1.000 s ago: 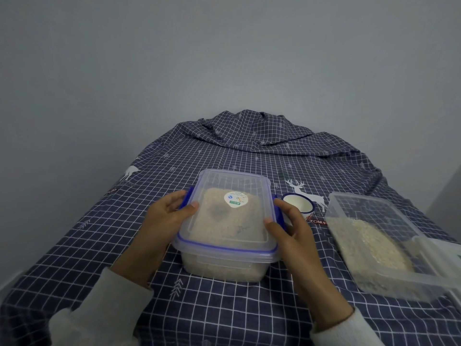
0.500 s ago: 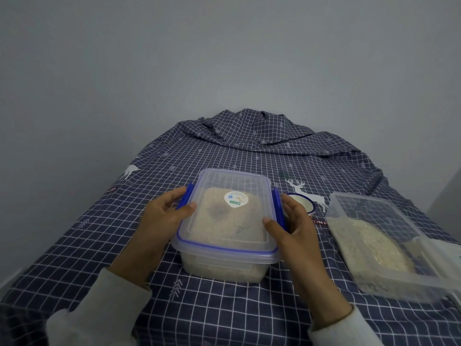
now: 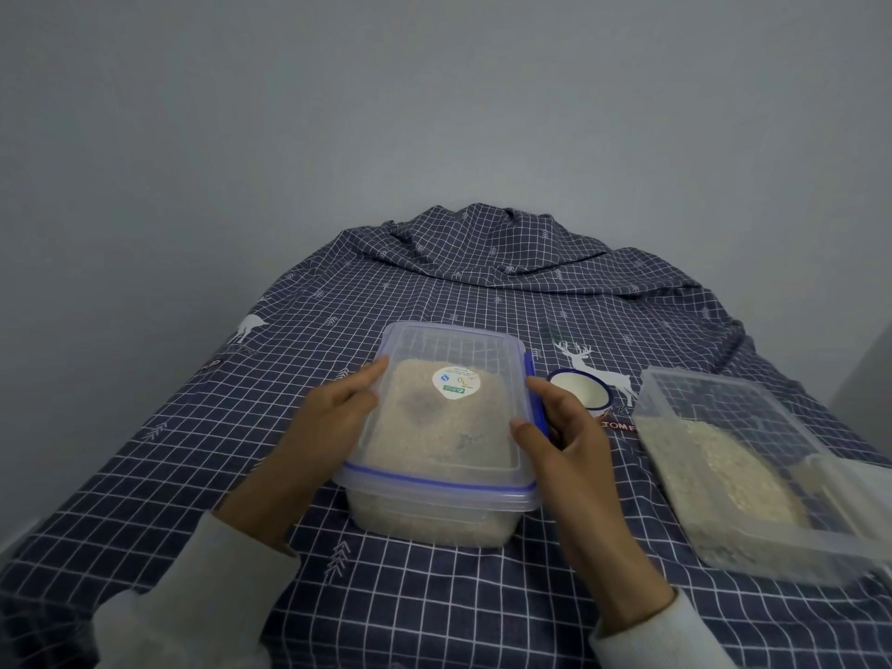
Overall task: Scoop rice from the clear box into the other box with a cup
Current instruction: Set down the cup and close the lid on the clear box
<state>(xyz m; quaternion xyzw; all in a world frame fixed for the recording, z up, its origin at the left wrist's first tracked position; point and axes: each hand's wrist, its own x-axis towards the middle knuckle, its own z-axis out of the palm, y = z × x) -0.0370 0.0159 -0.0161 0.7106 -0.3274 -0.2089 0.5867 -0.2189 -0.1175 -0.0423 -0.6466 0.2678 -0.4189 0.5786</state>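
Left hand (image 3: 333,417) and right hand (image 3: 560,427) clasping opposite sides of the lidded box (image 3: 439,437), cup (image 3: 581,391) just beside.

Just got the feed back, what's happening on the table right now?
A person has both hands on the lidded box of rice: left hand at its left side, right hand at the blue clip on its right. The lid is on. The cup sits untouched behind, beside the open box of rice.
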